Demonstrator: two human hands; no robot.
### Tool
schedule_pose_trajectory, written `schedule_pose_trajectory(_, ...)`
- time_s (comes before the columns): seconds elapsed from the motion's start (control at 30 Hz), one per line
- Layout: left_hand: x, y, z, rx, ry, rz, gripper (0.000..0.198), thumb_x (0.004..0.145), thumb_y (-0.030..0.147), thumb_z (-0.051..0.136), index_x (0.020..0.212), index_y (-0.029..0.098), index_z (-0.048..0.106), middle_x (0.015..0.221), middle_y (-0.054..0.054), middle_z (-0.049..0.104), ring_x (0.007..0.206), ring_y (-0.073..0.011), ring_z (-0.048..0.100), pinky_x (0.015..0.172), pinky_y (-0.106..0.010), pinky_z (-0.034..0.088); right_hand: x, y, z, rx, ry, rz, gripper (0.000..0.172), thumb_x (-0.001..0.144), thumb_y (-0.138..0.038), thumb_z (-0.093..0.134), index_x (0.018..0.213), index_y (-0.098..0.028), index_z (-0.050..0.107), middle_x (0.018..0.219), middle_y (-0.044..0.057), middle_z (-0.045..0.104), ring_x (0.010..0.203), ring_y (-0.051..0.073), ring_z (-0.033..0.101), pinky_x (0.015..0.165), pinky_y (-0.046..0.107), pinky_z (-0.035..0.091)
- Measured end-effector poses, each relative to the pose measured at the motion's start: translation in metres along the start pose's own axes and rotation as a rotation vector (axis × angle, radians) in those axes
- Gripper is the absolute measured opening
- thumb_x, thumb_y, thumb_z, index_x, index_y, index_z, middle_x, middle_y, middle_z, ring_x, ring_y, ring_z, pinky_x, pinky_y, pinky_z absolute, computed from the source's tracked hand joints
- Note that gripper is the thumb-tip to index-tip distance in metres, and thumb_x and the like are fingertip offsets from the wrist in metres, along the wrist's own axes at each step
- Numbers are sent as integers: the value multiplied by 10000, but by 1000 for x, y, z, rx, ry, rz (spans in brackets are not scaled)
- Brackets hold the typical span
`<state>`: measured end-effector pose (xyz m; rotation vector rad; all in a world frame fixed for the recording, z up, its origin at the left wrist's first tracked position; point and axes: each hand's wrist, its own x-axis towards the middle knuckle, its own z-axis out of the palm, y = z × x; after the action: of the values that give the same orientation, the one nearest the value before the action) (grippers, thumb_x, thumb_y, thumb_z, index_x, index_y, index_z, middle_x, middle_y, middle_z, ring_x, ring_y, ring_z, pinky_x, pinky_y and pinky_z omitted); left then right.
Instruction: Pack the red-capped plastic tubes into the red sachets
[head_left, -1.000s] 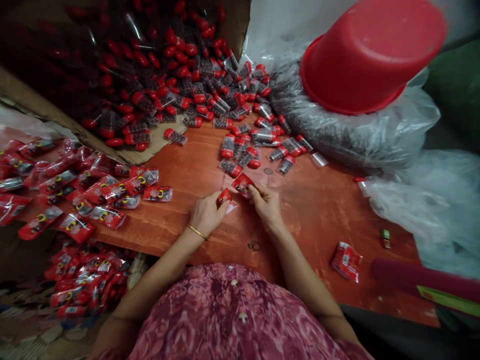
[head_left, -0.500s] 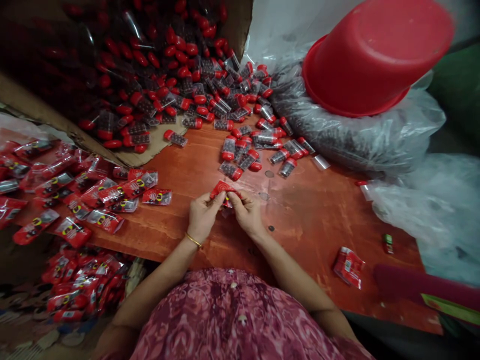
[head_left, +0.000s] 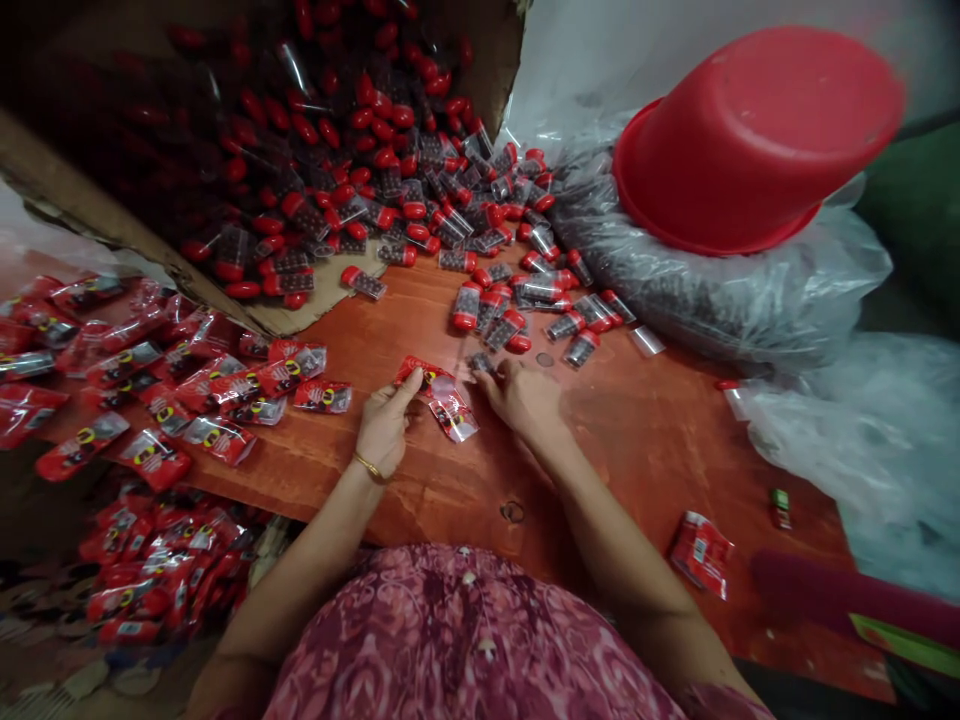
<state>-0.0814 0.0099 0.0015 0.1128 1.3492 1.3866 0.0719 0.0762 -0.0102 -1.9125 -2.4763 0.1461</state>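
Note:
My left hand [head_left: 386, 425] pinches a red printed plastic pouch [head_left: 451, 412] by its upper left edge. The pouch hangs open-looking over the table, with a clear window in its front. My right hand [head_left: 525, 398] has its fingers closed around a small clear container [head_left: 482, 362] with dark contents; most of it is hidden under the fingers. Just beyond that hand lies a loose group of similar red-capped containers [head_left: 504, 330]. To the left of my left hand, a filled red pouch [head_left: 322, 396] lies at the edge of a pile of such pouches [head_left: 221, 440].
A cardboard box [head_left: 97, 220] on its side spills red-capped containers onto the wooden table [head_left: 615, 470]. At the back right, a red bucket [head_left: 757, 140] rests upside down on a full plastic bag [head_left: 720, 300]. A stack of flat red pouches [head_left: 703, 553] lies on the right.
My hands have moved apart. The left hand keeps the pouch and has shifted slightly left; the right hand has let go of it, moved right and taken hold of a small container.

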Motion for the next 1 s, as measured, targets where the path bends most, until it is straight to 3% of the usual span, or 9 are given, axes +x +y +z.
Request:
schedule_pose_trajectory(0.1,-2,0,2,-7,-30,-26,443,384,455,819,600,135,600,466,38,580,410,-46,494,397,-150,316,-16,15,-6,4,11,-13,400,918,-382,329,971,-129,634,855,146,671,745,231,596,593,294,381)
schedule_pose_trajectory(0.23,-8,-1,7,23,-107,-92,428,387,427,827,594,135,593,466,29,595,406,-57,518,389,-150,334,-3,35,-14,-45,67,-531,377,886,-147,346,1207,-178,541,1271,129,541,1037,254,512,775,343,385)
schedule_pose_trajectory(0.3,-12,-2,9,40,-136,-110,418,400,426,825,587,136,589,463,21,599,410,-67,534,392,-151,347,10,42,-17,-68,-5,-734,379,872,-138,381,1205,-208,548,1343,94,486,1120,267,450,850,375,360)
schedule_pose_trajectory(0.37,-14,-2,8,55,-151,-110,405,422,425,819,593,133,596,472,14,609,419,-70,546,395,-150,354,18,47,-17,-57,-63,-809,356,869,-153,406,1186,-209,558,1304,82,526,1118,259,448,891,387,341)
schedule_pose_trajectory(0.43,-16,-2,7,65,-158,-98,391,444,420,814,605,129,610,489,6,622,425,-66,549,398,-144,357,17,53,-15,-17,-93,-785,308,853,-212,475,1143,-179,573,1198,99,596,1060,256,487,890,387,348)
schedule_pose_trajectory(0.53,-16,-2,6,81,-163,-88,381,453,415,814,602,125,615,490,3,623,428,-63,548,401,-142,359,0,64,-10,88,-111,-612,301,774,-305,613,1022,-135,599,988,125,662,898,251,560,790,361,407)
schedule_pose_trajectory(0.63,-16,-2,8,107,-165,-86,387,444,428,814,582,130,610,481,7,614,429,-70,549,413,-154,378,-27,73,-6,312,-23,-448,318,762,-361,630,1001,-155,584,886,94,668,771,211,595,687,316,450)
schedule_pose_trajectory(0.8,-21,-4,17,159,-202,-44,420,435,479,801,581,118,644,513,-17,629,452,-88,546,451,-193,411,-64,66,-18,604,292,-521,300,764,-343,627,1029,-213,572,923,62,661,832,191,621,741,324,497)
schedule_pose_trajectory(1.0,-28,-6,18,229,-265,61,390,483,474,783,616,120,689,562,-20,646,500,-86,530,495,-204,401,-74,51,-32,512,325,-534,317,764,-232,581,1080,-243,588,955,56,639,837,170,619,721,294,513)
